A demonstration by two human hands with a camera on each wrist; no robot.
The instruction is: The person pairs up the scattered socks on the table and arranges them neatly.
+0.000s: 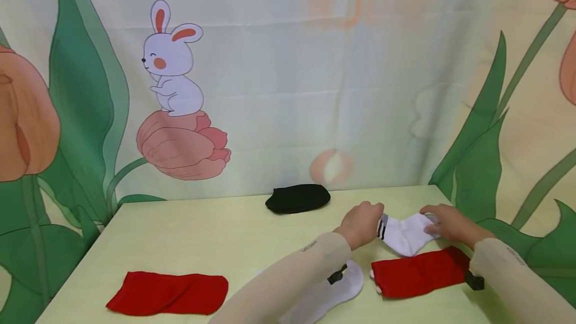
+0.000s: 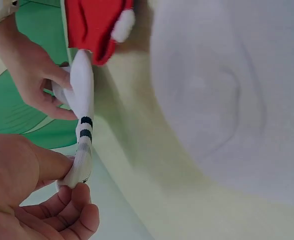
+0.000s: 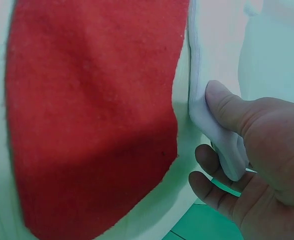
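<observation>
A white sock [image 1: 407, 234] with dark stripes at its cuff is stretched between both hands near the table's right side. My left hand [image 1: 363, 221] pinches the striped cuff between thumb and fingers, as the left wrist view shows. At the toe end, my right hand [image 1: 452, 224] grips the sock, thumb on one face and fingers behind in the right wrist view. Just in front of it lies a red sock [image 1: 420, 273] with white bits at its left end. Under my left forearm, partly covered, is another white sock [image 1: 353, 284].
A second red sock [image 1: 168, 294] lies flat at the table's front left. Near the back edge rests a black sock [image 1: 299, 199]. Behind the pale table [image 1: 211, 239] hangs a printed curtain [image 1: 270, 89] with a rabbit and tulips.
</observation>
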